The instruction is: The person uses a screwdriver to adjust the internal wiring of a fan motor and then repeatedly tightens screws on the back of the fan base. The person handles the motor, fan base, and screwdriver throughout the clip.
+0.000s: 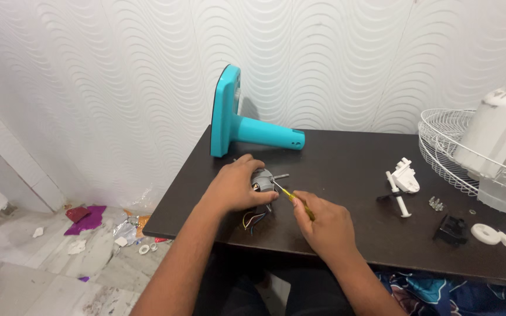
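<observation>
My left hand (236,186) grips a small grey fan motor (263,179) on the dark table (346,169); a short metal shaft sticks out to its right and coloured wires (253,219) trail toward me. My right hand (323,225) holds a screwdriver with a yellow handle (300,206), its thin metal tip touching the motor's side. Both hands work near the table's front left part.
A turquoise fan base and stem (247,126) lies on its side behind the motor. To the right are white plastic parts (404,178), a black part (449,228), small screws (436,203), a white wire grille (440,146) and a white motor housing (502,146). Scraps litter the floor on the left.
</observation>
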